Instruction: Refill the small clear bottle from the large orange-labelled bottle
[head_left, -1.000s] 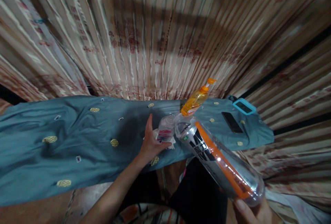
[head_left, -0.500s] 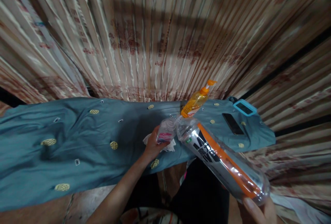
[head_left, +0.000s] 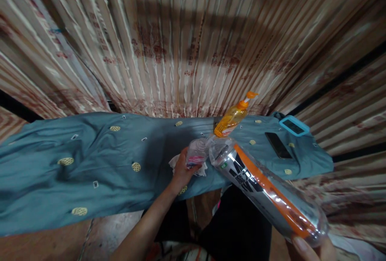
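I see my left hand (head_left: 183, 168) wrapped around the small bottle (head_left: 196, 154) at 12 o'clock on the cloth (head_left: 90, 164); my right hand (head_left: 313, 249) grips the big bottle (head_left: 265, 192) by its base, tilted mouth-to-mouth. Pouring step, I judge; next needs steady alignment.

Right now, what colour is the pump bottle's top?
Orange, on the pump bottle; head view shows it best.
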